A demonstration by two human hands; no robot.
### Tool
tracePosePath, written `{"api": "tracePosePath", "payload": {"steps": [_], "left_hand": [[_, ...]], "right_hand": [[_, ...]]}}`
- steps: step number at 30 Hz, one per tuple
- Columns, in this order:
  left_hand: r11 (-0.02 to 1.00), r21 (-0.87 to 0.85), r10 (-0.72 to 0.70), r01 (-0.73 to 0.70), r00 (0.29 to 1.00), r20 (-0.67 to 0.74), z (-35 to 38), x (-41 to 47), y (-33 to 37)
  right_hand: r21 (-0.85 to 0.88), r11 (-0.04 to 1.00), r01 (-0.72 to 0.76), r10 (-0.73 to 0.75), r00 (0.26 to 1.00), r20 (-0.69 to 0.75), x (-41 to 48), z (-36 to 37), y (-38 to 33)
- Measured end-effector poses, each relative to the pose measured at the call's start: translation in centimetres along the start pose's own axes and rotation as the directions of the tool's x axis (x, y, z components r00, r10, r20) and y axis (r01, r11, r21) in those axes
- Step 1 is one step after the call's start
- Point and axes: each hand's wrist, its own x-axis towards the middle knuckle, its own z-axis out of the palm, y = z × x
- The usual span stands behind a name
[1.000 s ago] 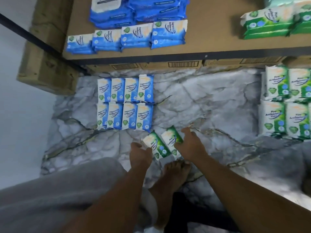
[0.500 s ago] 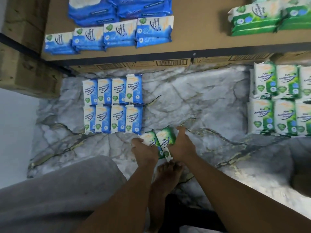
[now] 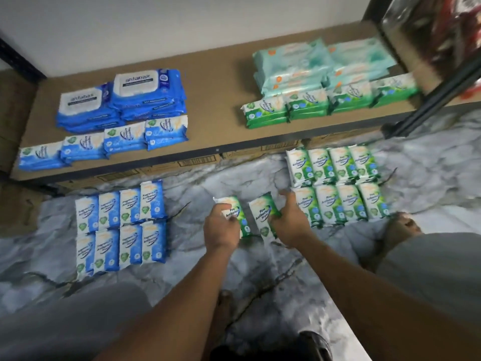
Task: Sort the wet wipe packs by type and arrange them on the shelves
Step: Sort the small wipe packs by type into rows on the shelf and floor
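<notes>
My left hand (image 3: 221, 230) grips one green pine wipe pack (image 3: 238, 212), and my right hand (image 3: 290, 222) grips a second green pine pack (image 3: 263, 217). Both packs are held above the marble floor (image 3: 203, 256). Several green pine packs (image 3: 338, 186) lie in two rows on the floor to the right. To the left, several blue fragrance-free packs (image 3: 122, 227) lie in two rows. On the brown shelf (image 3: 216, 105) sit blue packs (image 3: 104, 144), big blue antabax packs (image 3: 122, 100), green pine packs (image 3: 312, 105) and pale teal packs (image 3: 312, 63).
A black shelf post (image 3: 437, 97) slants down at the right, with red packaged goods (image 3: 447, 29) behind it. Cardboard boxes (image 3: 203, 160) sit under the shelf. My knees (image 3: 429, 269) and a bare foot (image 3: 223, 303) are on the floor near the packs.
Both hands closed on the two green packs on the floor and lifted them. My view swung right and up, bringing the shelf's green and teal stacks into sight.
</notes>
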Motion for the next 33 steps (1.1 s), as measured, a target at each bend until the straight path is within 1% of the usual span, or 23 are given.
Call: {"api": "tracePosePath", "payload": {"steps": [2,5,7,10,12,14,15,16,18,19,22,23,28,31,33], "left_hand": [[0.999,-0.025,0.04,-0.039,0.998,0.051,1.7,-0.7,2.2],[0.993,-0.011,0.115,-0.114,0.986,0.12,4.8,-1.9,5.1],[0.987,-0.005,0.161,-0.162,0.972,0.174,7.2,-2.7,6.7],[0.978,0.01,0.199,-0.209,0.945,0.259,10.7,-3.7,8.7],[0.971,0.042,0.213,-0.236,0.93,0.301,13.2,-4.2,9.8],[0.963,0.063,0.229,-0.263,0.915,0.331,15.5,-4.6,10.7],[0.959,0.069,0.237,-0.276,0.909,0.342,16.7,-4.7,11.1],[0.954,0.087,0.239,-0.287,0.904,0.356,17.9,-4.7,11.4],[0.945,0.131,0.231,-0.298,0.897,0.377,20.1,-4.8,12.1],[0.943,0.145,0.226,-0.3,0.896,0.382,21.2,-4.8,12.4],[0.94,0.163,0.221,-0.298,0.901,0.374,23.9,-4.7,13.1],[0.936,0.172,0.226,-0.306,0.9,0.373,24.7,-4.8,13.4],[0.919,0.223,0.227,-0.326,0.898,0.378,27.3,-4.8,14.7],[0.911,0.249,0.225,-0.328,0.903,0.366,27.9,-5.0,14.9],[0.873,0.316,0.258,-0.372,0.901,0.35,27.9,-5.2,14.7]], "right_hand": [[0.007,1.0,0.0,0.0,0.999,-0.041,0.2,-3.0,1.0],[-0.006,1.0,0.0,-0.001,0.996,-0.095,0.7,-7.0,3.5],[0.004,1.0,-0.031,0.031,0.987,-0.156,1.2,-9.4,5.5],[0.011,0.992,-0.127,0.126,0.965,-0.232,2.3,-12.5,9.0],[0.011,0.985,-0.174,0.171,0.953,-0.249,3.6,-14.1,12.0],[0.022,0.979,-0.203,0.202,0.942,-0.267,3.1,-15.9,12.4],[0.029,0.974,-0.225,0.225,0.942,-0.249,3.2,-16.6,13.0],[0.023,0.961,-0.277,0.274,0.932,-0.236,3.2,-17.3,13.3],[-0.008,0.917,-0.398,0.38,0.881,-0.284,4.0,-18.3,14.9],[0.002,0.914,-0.405,0.386,0.87,-0.306,5.0,-18.3,16.4],[0.029,0.916,-0.4,0.393,0.882,-0.259,9.8,-17.3,23.7],[0.026,0.915,-0.403,0.398,0.888,-0.231,9.6,-17.8,23.0],[0.118,0.93,-0.348,0.364,0.914,-0.179,8.4,-19.7,19.3],[0.085,0.943,-0.322,0.331,0.933,-0.14,8.8,-20.3,19.0],[0.021,0.944,-0.328,0.328,0.934,-0.143,9.0,-20.3,18.9]]}}
